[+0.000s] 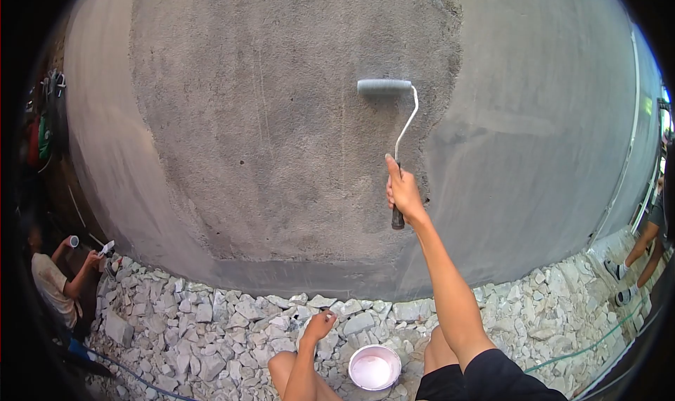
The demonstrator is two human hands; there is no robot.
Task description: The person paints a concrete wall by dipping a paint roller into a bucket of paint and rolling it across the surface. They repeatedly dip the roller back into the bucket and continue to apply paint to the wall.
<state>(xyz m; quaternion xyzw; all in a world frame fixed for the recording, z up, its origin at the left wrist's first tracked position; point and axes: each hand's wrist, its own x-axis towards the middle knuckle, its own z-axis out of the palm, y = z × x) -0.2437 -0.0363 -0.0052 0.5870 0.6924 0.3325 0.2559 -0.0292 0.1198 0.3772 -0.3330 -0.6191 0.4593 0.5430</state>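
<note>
My right hand [406, 190] is wrapped round the black handle of a paint roller [384, 87]. The roller's pale sleeve lies against the rough grey patch of the wall [295, 120], above and slightly left of the hand. Low in the view, my left hand [320, 326] is over the stones near my knee, its fingers curled; whether it holds anything is too small to tell. A round white bucket [375, 367] with pale pinkish-white contents stands on the stones between my legs.
Broken stones [211, 331] cover the ground along the wall's foot. A crouching person [53, 281] at the left holds a cup and a small tool. Another person's legs [640, 253] show at the right, near a green hose [583, 352]. A dark hose [133, 378] runs lower left.
</note>
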